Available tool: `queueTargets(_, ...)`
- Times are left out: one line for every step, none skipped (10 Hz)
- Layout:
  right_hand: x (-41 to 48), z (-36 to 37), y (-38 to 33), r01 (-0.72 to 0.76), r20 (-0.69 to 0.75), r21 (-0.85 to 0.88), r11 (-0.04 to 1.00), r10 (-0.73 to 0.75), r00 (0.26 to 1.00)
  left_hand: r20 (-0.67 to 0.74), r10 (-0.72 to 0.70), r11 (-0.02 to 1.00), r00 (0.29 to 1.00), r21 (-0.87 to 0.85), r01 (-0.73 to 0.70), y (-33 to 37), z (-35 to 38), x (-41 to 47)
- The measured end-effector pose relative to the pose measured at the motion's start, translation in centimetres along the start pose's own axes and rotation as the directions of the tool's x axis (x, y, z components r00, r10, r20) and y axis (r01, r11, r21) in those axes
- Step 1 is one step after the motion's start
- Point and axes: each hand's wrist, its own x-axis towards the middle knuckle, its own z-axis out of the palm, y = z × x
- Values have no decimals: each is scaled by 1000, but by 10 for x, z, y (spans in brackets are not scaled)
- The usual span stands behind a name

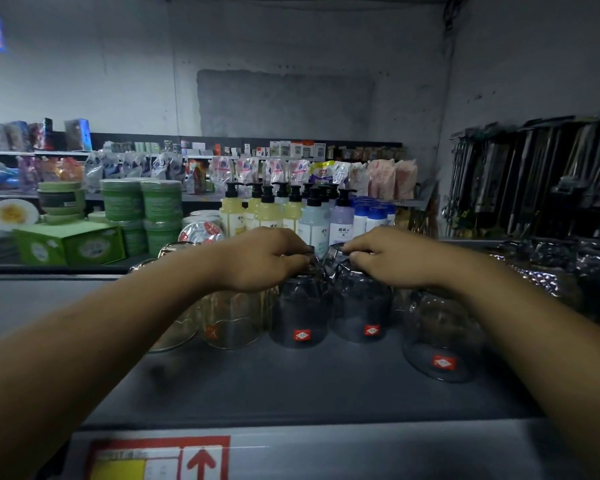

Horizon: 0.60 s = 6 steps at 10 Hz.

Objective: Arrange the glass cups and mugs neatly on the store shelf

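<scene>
Two dark smoky glass cups stand side by side on the grey shelf (pixel 291 386), each with a red sticker. My left hand (pixel 260 259) grips the rim of the left cup (pixel 300 310) from above. The right cup (pixel 361 306) has my right hand (pixel 392 258) curled over its rim. A third dark glass cup (pixel 442 337) stands nearer the front, to the right, under my right forearm. Left of the pair are clear amber-tinted glass cups (pixel 234 318), partly hidden by my left arm.
Behind the cups stand pump bottles (pixel 267 209), green stacked tubs (pixel 141 202) and a green box (pixel 70 244). Shiny dark wrapped items (pixel 548 268) lie at the right. The shelf's front edge carries a red and yellow price label (pixel 160 460).
</scene>
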Motion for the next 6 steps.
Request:
queueTargets(0, 0, -1, 5, -8, -3, 1000, -5, 1000, -15, -4, 1000, 1000, -10, 4, -1, 1, 0)
queueTargets(-3, 0, -4, 13, -48, -19, 1000, -14, 999, -94, 26, 1000, 995, 7, -25, -3, 5, -1)
queueTargets(-7, -1, -5, 25, -106, -56, 998, -31, 994, -218, 72, 997, 973, 39, -65, 1, 9, -6)
queueTargets(-24, -6, -9, 55, -175, -70, 996, -67, 982, -317, 101, 995, 943, 28, -98, 12, 12, -13)
queueTargets(-58, -13, -8, 148, -270, -85, 985, -165, 949, -442, 164, 982, 882, -7, -187, 36, 13, -32)
queueTargets(-100, -12, 0, 264, -377, -39, 964, -258, 890, -555, 184, 952, 811, -103, -287, 67, 21, -57)
